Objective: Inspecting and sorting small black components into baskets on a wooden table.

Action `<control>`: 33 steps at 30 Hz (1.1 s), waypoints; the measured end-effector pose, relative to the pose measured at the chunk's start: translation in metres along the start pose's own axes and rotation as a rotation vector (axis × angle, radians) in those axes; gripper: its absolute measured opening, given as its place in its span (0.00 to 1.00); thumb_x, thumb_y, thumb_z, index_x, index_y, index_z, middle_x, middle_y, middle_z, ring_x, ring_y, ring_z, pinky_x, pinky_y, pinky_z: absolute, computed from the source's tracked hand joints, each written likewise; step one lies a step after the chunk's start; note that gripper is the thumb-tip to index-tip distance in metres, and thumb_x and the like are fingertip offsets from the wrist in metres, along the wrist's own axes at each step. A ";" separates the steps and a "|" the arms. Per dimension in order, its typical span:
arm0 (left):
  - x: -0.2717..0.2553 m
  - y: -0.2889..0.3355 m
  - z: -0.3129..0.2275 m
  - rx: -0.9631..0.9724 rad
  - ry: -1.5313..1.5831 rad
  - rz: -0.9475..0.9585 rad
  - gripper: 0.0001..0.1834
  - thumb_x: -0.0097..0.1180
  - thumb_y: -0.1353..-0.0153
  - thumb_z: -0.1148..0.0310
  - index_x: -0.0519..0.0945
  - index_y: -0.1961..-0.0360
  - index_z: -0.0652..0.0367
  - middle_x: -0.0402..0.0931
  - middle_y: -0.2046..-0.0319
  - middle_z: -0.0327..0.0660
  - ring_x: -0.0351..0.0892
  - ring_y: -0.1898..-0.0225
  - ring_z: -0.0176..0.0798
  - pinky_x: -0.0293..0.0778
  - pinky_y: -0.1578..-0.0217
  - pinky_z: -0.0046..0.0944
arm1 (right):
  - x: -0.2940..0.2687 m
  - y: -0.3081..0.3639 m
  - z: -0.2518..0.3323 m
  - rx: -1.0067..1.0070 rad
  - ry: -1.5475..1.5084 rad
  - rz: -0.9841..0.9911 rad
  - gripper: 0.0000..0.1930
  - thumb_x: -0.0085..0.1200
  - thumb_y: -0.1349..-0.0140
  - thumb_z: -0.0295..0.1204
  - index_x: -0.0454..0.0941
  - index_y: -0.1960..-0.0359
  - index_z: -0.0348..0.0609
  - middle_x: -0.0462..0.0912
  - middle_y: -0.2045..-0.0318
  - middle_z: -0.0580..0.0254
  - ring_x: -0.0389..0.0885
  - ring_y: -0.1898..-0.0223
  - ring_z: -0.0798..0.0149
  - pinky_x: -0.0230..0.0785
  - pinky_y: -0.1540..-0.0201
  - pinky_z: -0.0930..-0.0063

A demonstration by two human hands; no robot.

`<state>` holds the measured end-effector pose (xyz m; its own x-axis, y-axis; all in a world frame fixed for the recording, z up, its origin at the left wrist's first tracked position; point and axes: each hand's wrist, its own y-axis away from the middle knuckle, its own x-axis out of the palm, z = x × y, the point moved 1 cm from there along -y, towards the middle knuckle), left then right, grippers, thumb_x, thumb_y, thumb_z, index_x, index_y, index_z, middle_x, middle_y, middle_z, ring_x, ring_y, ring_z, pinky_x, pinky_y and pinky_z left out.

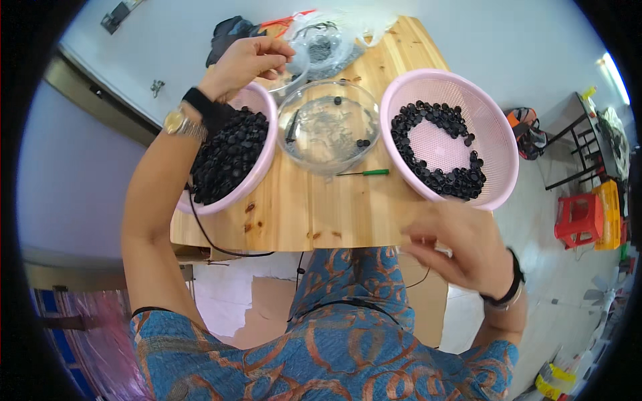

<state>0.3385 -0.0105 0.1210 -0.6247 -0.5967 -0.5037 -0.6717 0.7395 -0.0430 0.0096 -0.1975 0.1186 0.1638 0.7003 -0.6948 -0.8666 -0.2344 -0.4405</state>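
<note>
My left hand (257, 61) is raised over the far left of the table, by the rim of a small clear container (294, 80). Its fingers are curled toward the thumb, and whatever lies between them is too small to make out. At the table's front edge, my right hand (461, 244) is smeared by motion, fingers bent, their grip unclear. A pink basket (267, 157) full of small round black parts (234, 150) stands under my left forearm. Beyond my right hand, another pink basket (495, 134) holds similar black parts (461, 180) in a broken ring.
Between the baskets sits a large clear bowl (328, 167) with thin small pieces and a few black parts. A green-handled screwdriver (374, 172) lies before it. Plastic bags (361, 30) are at the back. A black cord (200, 230) hangs over the front edge.
</note>
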 end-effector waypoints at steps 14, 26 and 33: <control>0.119 0.280 0.012 -0.309 0.935 -0.018 0.12 0.46 0.42 0.83 0.74 0.57 0.64 0.74 0.57 0.45 0.77 0.62 0.34 0.75 0.62 0.29 | 0.130 -0.163 -0.112 0.229 0.706 0.573 0.06 0.52 0.56 0.26 0.79 0.74 0.41 0.80 0.73 0.51 0.79 0.67 0.50 0.71 0.66 0.60; 0.146 0.304 0.062 -0.342 1.227 -0.134 0.11 0.49 0.40 0.79 0.74 0.56 0.64 0.75 0.61 0.41 0.77 0.61 0.32 0.75 0.60 0.28 | 0.161 -0.179 -0.105 0.260 0.721 0.547 0.08 0.49 0.53 0.23 0.79 0.71 0.38 0.80 0.67 0.44 0.79 0.63 0.47 0.72 0.61 0.60; 0.137 0.289 0.061 -0.248 1.302 -0.141 0.11 0.51 0.41 0.78 0.73 0.56 0.63 0.75 0.61 0.44 0.76 0.63 0.34 0.75 0.61 0.30 | 0.157 -0.178 -0.125 0.326 0.635 0.480 0.08 0.51 0.52 0.23 0.79 0.69 0.36 0.80 0.69 0.48 0.80 0.68 0.52 0.74 0.66 0.64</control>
<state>0.0828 0.1406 -0.0135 -0.3736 -0.6262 0.6843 -0.7291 0.6543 0.2007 0.2481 -0.1298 0.0167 -0.1065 0.0422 -0.9934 -0.9858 -0.1351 0.0999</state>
